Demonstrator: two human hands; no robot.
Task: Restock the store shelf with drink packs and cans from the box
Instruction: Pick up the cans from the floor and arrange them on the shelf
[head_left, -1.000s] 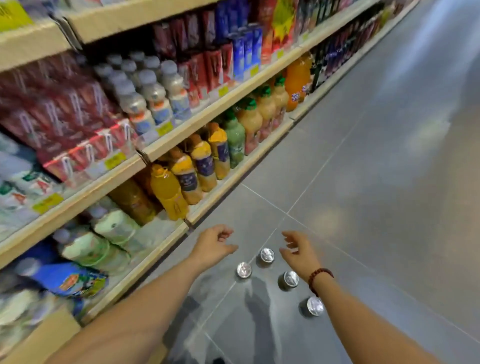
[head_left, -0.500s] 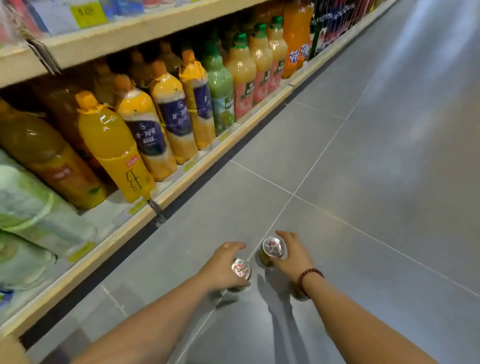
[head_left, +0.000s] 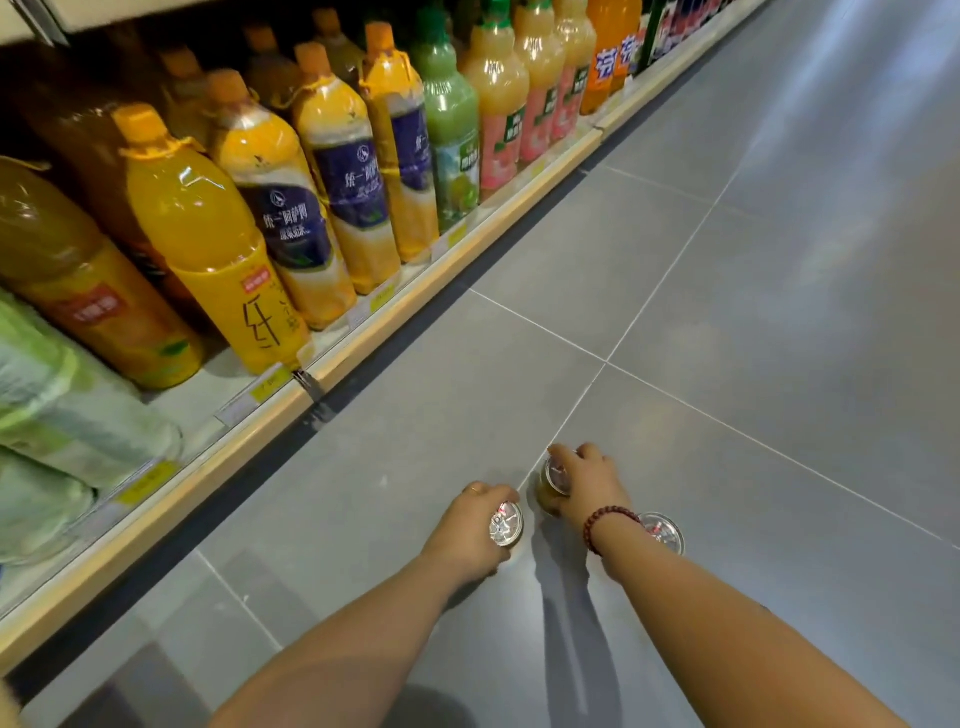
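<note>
Small silver-topped drink cans stand on the grey tiled floor in front of the bottom shelf. My left hand (head_left: 470, 525) grips one can (head_left: 505, 525) from its left side, fingers curled round it. My right hand (head_left: 587, 480) wraps round a second can (head_left: 555, 480), whose gold side shows below the fingers. A third can (head_left: 662, 530) stands loose just right of my right wrist, which wears a dark bead bracelet. The box is out of view.
The bottom shelf (head_left: 363, 343) runs along the left, packed with tall orange, yellow, green and pink juice bottles (head_left: 208, 234). Pale green wrapped packs (head_left: 62, 405) lie at its near end. Grey floor tiles (head_left: 753, 312) stretch away to the right.
The view has dropped closer to the floor and bottom shelf. Both hands went from hovering open above the cans to gripping one can each.
</note>
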